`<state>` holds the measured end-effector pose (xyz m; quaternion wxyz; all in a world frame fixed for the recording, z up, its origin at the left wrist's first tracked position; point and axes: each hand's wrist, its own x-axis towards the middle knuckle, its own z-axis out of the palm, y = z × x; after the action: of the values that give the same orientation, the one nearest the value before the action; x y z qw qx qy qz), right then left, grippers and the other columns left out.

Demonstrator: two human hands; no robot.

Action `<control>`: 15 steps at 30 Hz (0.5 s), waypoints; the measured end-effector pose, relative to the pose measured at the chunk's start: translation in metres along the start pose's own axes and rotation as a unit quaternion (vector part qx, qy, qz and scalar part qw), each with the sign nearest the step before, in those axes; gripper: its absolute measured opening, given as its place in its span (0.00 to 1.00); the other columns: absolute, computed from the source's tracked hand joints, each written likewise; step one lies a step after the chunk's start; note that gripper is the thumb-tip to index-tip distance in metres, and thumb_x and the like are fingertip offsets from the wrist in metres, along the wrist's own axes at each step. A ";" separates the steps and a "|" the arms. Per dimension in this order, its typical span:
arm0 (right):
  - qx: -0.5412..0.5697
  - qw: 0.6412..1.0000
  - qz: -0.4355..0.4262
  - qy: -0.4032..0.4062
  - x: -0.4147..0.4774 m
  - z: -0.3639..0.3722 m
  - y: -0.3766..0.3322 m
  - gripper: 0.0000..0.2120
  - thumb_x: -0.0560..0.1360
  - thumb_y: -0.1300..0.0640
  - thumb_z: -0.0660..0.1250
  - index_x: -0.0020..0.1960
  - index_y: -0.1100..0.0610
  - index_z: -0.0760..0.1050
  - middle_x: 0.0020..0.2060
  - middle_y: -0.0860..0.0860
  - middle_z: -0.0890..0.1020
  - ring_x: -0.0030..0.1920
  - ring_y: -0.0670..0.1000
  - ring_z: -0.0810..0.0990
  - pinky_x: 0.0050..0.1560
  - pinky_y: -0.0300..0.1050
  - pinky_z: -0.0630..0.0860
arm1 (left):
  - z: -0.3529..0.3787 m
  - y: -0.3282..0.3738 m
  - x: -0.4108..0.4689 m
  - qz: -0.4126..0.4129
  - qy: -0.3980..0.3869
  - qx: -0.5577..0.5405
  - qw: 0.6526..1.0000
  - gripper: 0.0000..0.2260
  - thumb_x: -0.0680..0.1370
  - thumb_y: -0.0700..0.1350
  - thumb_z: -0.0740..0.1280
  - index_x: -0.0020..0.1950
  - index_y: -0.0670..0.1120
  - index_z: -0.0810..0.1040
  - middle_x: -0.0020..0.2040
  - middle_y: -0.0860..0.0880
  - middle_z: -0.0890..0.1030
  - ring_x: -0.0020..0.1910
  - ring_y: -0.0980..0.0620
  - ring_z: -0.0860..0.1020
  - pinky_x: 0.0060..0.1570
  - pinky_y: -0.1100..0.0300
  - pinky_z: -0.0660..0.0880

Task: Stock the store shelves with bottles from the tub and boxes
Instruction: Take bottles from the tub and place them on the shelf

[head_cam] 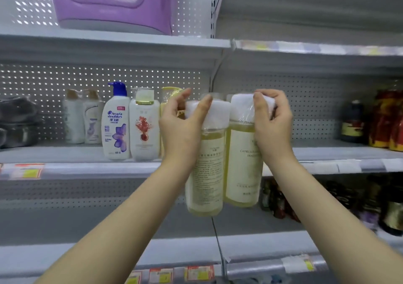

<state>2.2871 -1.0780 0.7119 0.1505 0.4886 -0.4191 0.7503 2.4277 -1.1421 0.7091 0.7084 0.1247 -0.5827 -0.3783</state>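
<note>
Two tall clear bottles of yellow liquid with white caps hang side by side in front of the middle shelf (pixel 78 152). My left hand (pixel 181 126) grips the white cap of the left bottle (pixel 207 174). My right hand (pixel 272 122) grips the cap of the right bottle (pixel 242 170), which is wrapped in clear film. Both bottle bases hang below the shelf's front edge. Several shampoo bottles stand on that shelf to the left, among them a white one with a blue pump (pixel 116 126) and a white one with a red print (pixel 145 131).
A purple plastic basket (pixel 113 4) sits on the upper shelf. Dark grey pots (pixel 17 126) stand at the shelf's far left. Dark bottles and red packs (pixel 379 124) fill the right bay, with more on the shelf below. Bare shelf lies right of my hands.
</note>
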 end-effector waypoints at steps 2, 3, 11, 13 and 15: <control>-0.008 1.000 -0.027 0.012 0.020 -0.002 0.010 0.01 0.79 0.49 0.63 0.49 0.44 0.72 0.49 0.49 0.78 0.46 0.47 0.77 0.47 0.47 0.77 | 0.019 -0.006 0.013 0.032 0.028 -0.004 0.999 0.16 0.71 0.58 0.73 0.56 0.57 0.77 0.50 0.53 0.77 0.51 0.50 0.79 0.51 0.52 0.80; -0.016 0.999 -0.041 0.021 0.030 -0.002 0.014 0.02 0.79 0.47 0.63 0.50 0.44 0.72 0.50 0.51 0.78 0.48 0.49 0.77 0.48 0.49 0.78 | 0.028 -0.008 0.020 0.049 0.039 -0.007 0.998 0.15 0.72 0.56 0.73 0.56 0.55 0.77 0.48 0.52 0.76 0.49 0.54 0.78 0.50 0.57 0.79; 0.005 0.991 -0.069 0.114 0.102 0.002 0.077 0.04 0.78 0.41 0.61 0.49 0.40 0.68 0.52 0.51 0.79 0.50 0.54 0.79 0.48 0.57 0.79 | 0.078 -0.039 0.075 0.141 0.116 0.000 0.983 0.12 0.76 0.50 0.71 0.57 0.46 0.76 0.46 0.55 0.74 0.39 0.69 0.71 0.43 0.73 0.69; 0.014 0.993 -0.048 0.110 0.113 0.005 0.093 0.04 0.77 0.41 0.61 0.49 0.40 0.69 0.51 0.51 0.79 0.50 0.53 0.79 0.48 0.57 0.79 | 0.085 -0.048 0.086 0.150 0.127 0.011 0.980 0.14 0.77 0.50 0.70 0.59 0.47 0.73 0.46 0.55 0.72 0.40 0.68 0.70 0.45 0.73 0.68; 0.018 0.995 -0.035 0.092 0.119 0.009 0.109 0.05 0.77 0.41 0.61 0.49 0.41 0.70 0.51 0.51 0.79 0.50 0.52 0.79 0.49 0.57 0.79 | 0.092 -0.058 0.094 0.156 0.123 0.021 0.980 0.17 0.76 0.50 0.71 0.61 0.48 0.70 0.44 0.54 0.70 0.39 0.66 0.70 0.45 0.72 0.68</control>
<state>2.1664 -1.1726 0.7633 0.2057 0.4341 -0.3723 0.7941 2.3236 -1.2217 0.7684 0.8221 0.0924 -0.5114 -0.2325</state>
